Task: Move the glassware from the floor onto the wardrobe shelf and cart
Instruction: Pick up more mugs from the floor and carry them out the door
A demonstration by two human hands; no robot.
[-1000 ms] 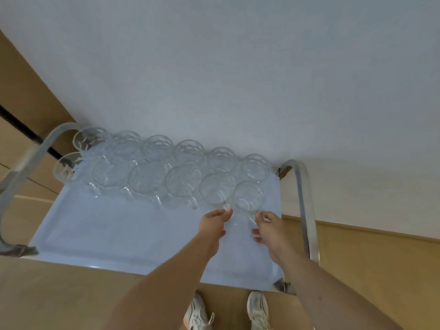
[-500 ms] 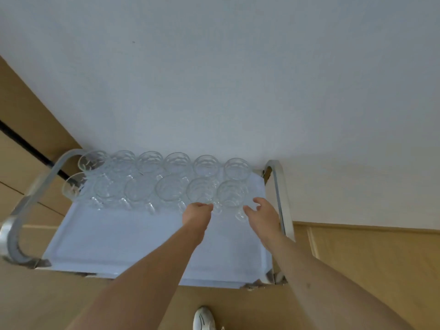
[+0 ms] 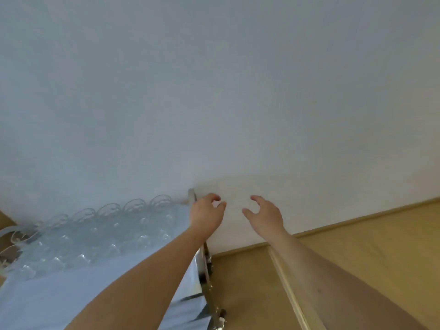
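Observation:
Several clear glass mugs (image 3: 100, 225) stand in two rows along the far side of the cart's pale blue top (image 3: 71, 294), at the lower left. My left hand (image 3: 206, 214) hovers over the cart's right metal rail (image 3: 204, 258), fingers loosely curled, holding nothing. My right hand (image 3: 263, 214) floats to the right of the cart in front of the wall, fingers relaxed and empty. Both forearms reach up from the bottom edge. The picture is blurred by motion.
A white wall (image 3: 214, 91) fills most of the view directly behind the cart. Wooden floor (image 3: 357, 246) with a baseboard runs along the right. The cart's left handle (image 3: 9, 231) shows at the left edge.
Both hands have let go of the mugs and drawn away to the right, past the cart's right rail. The view has swung right and up, pushing the cart to the lower left.

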